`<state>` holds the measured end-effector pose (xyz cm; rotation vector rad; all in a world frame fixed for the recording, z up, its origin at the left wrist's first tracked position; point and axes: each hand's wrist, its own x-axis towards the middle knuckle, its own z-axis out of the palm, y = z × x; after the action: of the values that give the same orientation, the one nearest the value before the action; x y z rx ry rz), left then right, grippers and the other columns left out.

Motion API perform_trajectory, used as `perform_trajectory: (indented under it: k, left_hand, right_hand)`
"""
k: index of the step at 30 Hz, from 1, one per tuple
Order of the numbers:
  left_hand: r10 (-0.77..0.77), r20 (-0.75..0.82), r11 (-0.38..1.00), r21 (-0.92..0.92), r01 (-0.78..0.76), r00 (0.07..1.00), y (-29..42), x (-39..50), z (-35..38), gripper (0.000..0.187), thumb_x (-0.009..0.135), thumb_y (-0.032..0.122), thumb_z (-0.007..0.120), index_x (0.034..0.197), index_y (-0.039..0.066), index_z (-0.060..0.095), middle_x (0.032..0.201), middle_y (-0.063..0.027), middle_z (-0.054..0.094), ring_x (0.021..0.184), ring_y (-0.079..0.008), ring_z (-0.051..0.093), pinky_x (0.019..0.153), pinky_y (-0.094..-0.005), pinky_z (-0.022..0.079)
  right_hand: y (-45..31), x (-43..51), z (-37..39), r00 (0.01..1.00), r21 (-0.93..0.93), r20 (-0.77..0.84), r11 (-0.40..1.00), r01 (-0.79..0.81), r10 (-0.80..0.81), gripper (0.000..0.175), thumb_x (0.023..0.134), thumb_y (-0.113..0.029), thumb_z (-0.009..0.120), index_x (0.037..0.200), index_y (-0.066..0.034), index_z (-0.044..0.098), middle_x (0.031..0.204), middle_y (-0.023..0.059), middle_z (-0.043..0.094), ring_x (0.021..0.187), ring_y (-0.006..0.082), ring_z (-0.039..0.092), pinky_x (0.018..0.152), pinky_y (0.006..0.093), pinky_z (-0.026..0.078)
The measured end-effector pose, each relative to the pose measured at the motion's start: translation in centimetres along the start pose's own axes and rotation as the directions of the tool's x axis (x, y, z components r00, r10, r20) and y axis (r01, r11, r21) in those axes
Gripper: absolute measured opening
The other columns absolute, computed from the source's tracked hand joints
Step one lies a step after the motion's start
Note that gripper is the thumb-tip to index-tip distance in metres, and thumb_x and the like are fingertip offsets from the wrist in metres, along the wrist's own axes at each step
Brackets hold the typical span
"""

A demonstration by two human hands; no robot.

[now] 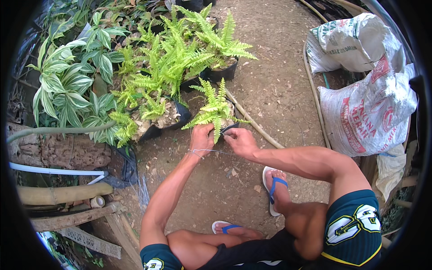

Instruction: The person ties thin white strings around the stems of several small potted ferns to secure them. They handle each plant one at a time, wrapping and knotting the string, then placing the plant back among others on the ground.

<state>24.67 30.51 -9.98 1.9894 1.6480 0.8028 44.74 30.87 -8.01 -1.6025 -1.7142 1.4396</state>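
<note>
A small bright-green fern grows in a black plastic grow bag on the soil before me. My left hand is closed at the near left side of the bag, its fingertips partly hidden by fronds. With thumb and fingertips, my right hand pinches the bag's near rim; whether wire is also between those fingers is too small to tell. A thin bent wire crosses over my left wrist, its far end reaching below my right hand.
More ferns in black bags stand beyond, beside striped-leaf plants. A hose runs past the fern's right. Printed white sacks slump at right. Loose wires, a bamboo pole and a rough log lie left.
</note>
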Motion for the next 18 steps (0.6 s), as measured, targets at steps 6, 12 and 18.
perform_trajectory:
  k: [6,12,18]
  left_hand:
    - [-0.045,-0.009,0.999,-0.012,0.045,0.999,-0.5,-0.2,0.3,0.012,0.084,0.008,0.071,0.095,0.004,0.075,0.086,-0.0179,0.073,0.089,-0.0393,0.069,0.085,-0.0464,0.051]
    - [0.02,-0.163,1.0,-0.015,-0.023,0.986,1.1,-0.4,0.6,0.005,0.083,0.004,0.068,0.087,0.004,0.07,0.085,-0.015,0.068,0.091,-0.0387,0.063,0.082,-0.0481,0.046]
    - [-0.088,-0.183,0.993,0.065,0.101,0.979,1.2,-1.4,1.1,0.01,0.089,0.014,0.075,0.098,0.011,0.08,0.097,-0.0086,0.077,0.103,-0.0283,0.065,0.092,-0.0446,0.042]
  right_hand:
    - [-0.3,-0.1,0.1,0.999,0.008,-0.02,0.999,0.044,-0.044,0.023,0.094,-0.022,0.071,0.107,-0.0036,0.077,0.092,0.019,0.077,0.084,0.0324,0.076,0.078,0.0439,0.058]
    - [-0.5,0.4,0.6,1.0,-0.002,-0.011,1.0,-0.015,0.015,0.022,0.095,-0.022,0.072,0.105,-0.0023,0.075,0.087,0.0179,0.076,0.082,0.0329,0.075,0.075,0.045,0.056]
    - [-0.4,1.1,1.6,0.996,0.228,0.031,0.97,-0.088,0.083,0.02,0.098,-0.018,0.07,0.105,0.0005,0.074,0.081,0.0129,0.076,0.071,0.0215,0.075,0.067,0.039,0.058]
